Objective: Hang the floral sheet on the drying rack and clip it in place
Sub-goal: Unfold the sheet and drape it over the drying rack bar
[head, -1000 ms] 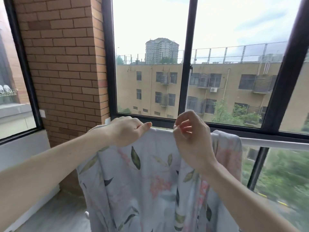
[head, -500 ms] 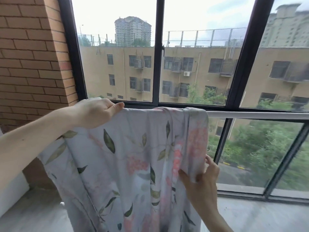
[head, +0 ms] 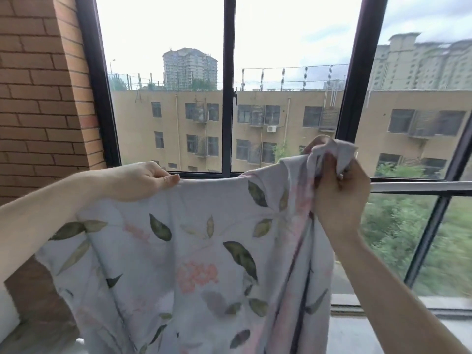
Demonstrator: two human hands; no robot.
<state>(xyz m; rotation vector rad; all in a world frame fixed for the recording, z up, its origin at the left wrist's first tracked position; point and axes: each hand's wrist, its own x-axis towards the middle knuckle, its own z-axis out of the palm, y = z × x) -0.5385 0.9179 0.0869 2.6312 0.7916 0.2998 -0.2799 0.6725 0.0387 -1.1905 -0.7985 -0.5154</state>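
I see the floral sheet (head: 194, 251) draped over the white rack bar (head: 419, 186) before the window. My left hand (head: 138, 181) pinches its top edge; my right hand (head: 339, 190) grips a bunched corner, lifted above the bar.

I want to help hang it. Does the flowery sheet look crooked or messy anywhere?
Yes. The floral sheet is bunched up in the right hand, lifted above the rack rail. By the left hand it lies flat. No clips show.
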